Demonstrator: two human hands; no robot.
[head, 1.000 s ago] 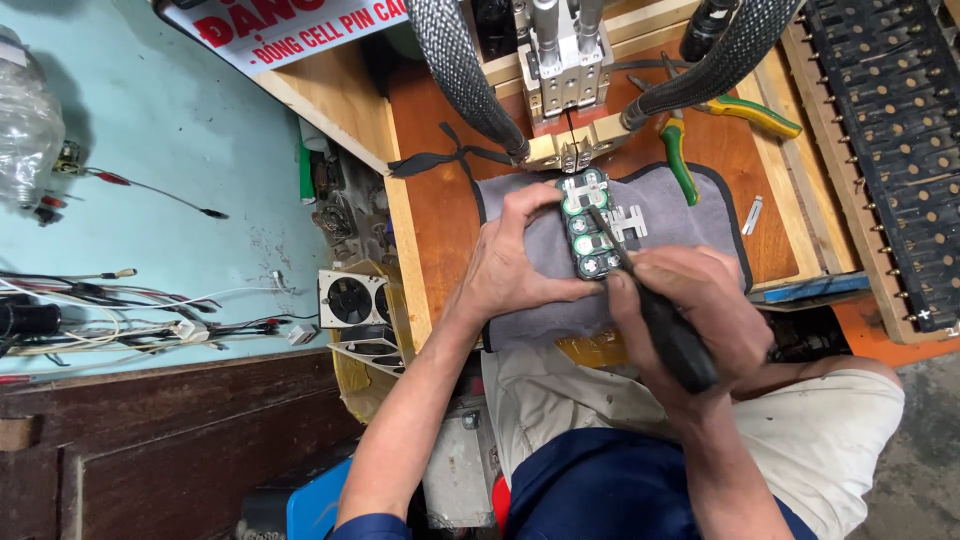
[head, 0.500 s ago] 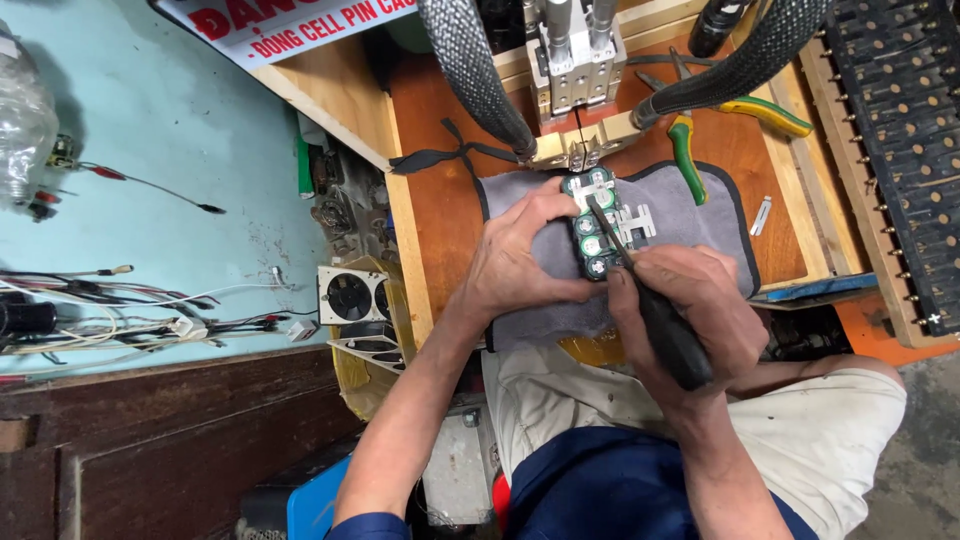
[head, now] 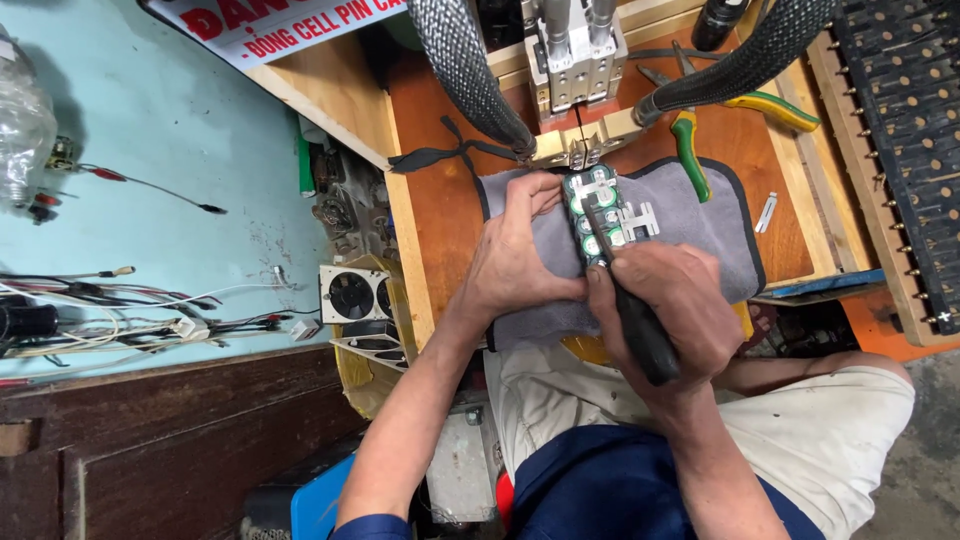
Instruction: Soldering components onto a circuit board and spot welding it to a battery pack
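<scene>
A small pack of green battery cells (head: 597, 222) with white metal strips on top lies on a grey cloth mat (head: 700, 215). My left hand (head: 520, 255) grips the pack's left side and steadies it. My right hand (head: 680, 310) holds a black-handled tool (head: 640, 320), its tip resting on the cell tops. Just beyond the pack stands a spot-welder head (head: 575, 95) with two thick braided cables (head: 455, 60).
Green-handled pliers (head: 688, 150) and yellow-handled pliers (head: 765, 105) lie on the brown wooden bench. A black rack with pins (head: 900, 140) sits at right. Small fans (head: 352, 293), loose wires (head: 120, 310) and a probe (head: 150, 185) lie by the pale blue surface at left.
Both hands and the battery pack have stayed together on the mat; the tool tip has shifted slightly along the cell tops. The view has moved a little.
</scene>
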